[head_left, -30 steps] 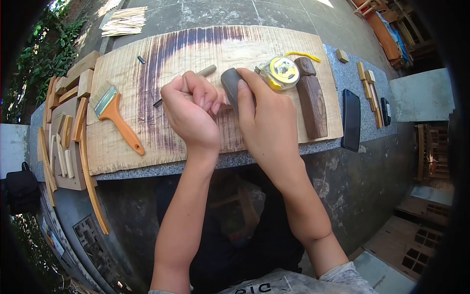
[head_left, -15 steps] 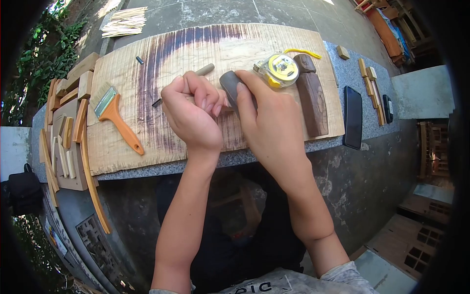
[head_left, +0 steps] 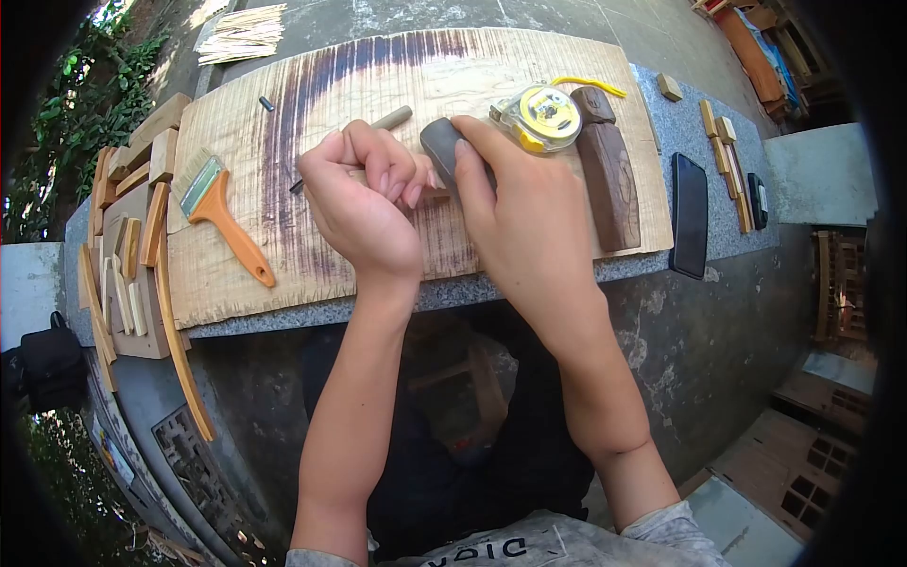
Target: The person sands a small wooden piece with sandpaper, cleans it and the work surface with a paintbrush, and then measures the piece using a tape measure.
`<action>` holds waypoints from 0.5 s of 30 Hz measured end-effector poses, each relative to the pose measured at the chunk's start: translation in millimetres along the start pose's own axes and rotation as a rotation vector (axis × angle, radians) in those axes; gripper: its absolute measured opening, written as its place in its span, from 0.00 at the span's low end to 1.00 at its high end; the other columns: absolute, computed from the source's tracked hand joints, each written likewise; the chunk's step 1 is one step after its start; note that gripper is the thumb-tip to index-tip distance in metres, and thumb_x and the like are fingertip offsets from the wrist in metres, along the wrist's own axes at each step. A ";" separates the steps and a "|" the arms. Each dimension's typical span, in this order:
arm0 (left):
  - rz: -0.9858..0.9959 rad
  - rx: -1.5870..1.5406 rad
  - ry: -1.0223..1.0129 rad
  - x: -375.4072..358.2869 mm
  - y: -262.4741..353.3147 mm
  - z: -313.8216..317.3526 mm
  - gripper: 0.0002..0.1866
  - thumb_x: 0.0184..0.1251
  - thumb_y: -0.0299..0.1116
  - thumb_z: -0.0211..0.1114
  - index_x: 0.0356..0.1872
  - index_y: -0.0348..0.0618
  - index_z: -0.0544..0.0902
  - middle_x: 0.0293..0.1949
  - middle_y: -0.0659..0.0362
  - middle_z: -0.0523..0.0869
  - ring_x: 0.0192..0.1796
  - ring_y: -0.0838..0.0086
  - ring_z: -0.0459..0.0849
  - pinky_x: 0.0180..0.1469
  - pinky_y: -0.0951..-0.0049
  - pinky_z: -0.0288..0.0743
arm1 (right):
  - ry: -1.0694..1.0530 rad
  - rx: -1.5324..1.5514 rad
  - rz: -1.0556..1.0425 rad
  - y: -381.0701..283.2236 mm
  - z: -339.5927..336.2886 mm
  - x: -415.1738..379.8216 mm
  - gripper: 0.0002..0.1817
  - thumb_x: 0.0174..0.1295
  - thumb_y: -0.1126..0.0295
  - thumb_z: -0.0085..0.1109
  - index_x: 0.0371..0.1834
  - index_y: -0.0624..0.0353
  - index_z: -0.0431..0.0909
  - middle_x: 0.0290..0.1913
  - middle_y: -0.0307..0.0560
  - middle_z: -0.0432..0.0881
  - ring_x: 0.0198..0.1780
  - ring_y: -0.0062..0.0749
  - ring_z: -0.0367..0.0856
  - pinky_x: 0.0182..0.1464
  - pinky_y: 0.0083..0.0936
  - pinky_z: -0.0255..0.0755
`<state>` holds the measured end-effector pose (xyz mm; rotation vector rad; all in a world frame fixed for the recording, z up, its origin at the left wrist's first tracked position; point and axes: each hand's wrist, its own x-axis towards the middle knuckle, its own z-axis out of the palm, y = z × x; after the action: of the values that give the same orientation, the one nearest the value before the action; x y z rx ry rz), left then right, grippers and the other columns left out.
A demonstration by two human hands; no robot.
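The left hand is palm up with its fingers curled in, above a wide plank lying on the speckled table; whether it grips anything inside the curl cannot be told. A greenish-grey rod shows just beyond its fingers, and a thin dark stick pokes out beside it; whether the two join behind the hand is hidden. The right hand is closed around a dark grey block with a rounded end, held tilted above the plank, thumb on its side and forefinger over its top. Near the right hand, a clear-and-yellow tape measure rests on the plank, with a dark brown wooden block lying just beside it. At the left lies a flat paintbrush, bristles pointing away from the person, and farther off a short dark green piece. Many wooden offcuts crowd the table's left end; on the right, a black phone lies just beside the plank, with narrow wooden strips farther out.
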<state>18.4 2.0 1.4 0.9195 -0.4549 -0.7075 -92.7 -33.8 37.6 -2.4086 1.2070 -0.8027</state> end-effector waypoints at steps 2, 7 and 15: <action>-0.002 -0.006 -0.022 -1.8 -0.3 0.1 0.22 0.81 0.42 0.37 0.21 0.50 0.58 0.17 0.62 0.59 0.21 0.74 0.58 0.34 0.68 0.67 | -0.074 0.022 -0.026 3.6 -22.1 -5.1 0.12 0.73 0.69 0.58 0.50 0.64 0.85 0.25 0.59 0.84 0.30 0.57 0.87 0.35 0.49 0.79; 0.029 0.053 -0.022 0.2 -1.2 -0.1 0.23 0.82 0.43 0.35 0.21 0.50 0.58 0.17 0.62 0.59 0.22 0.74 0.58 0.34 0.68 0.68 | -0.012 -0.075 -0.021 -1.7 2.6 -9.9 0.11 0.72 0.71 0.58 0.48 0.65 0.86 0.24 0.59 0.84 0.30 0.58 0.87 0.35 0.50 0.79; 0.024 0.047 -0.031 -1.0 -0.1 -0.7 0.22 0.81 0.41 0.35 0.21 0.50 0.57 0.17 0.62 0.60 0.22 0.74 0.59 0.35 0.67 0.68 | -0.048 0.030 0.033 1.1 -1.6 -5.6 0.11 0.73 0.69 0.59 0.49 0.65 0.86 0.26 0.61 0.85 0.31 0.58 0.87 0.39 0.50 0.79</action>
<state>18.1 3.1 0.8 0.9470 -0.5114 -0.6927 -97.2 -30.0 36.5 -2.3639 1.2048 -0.7442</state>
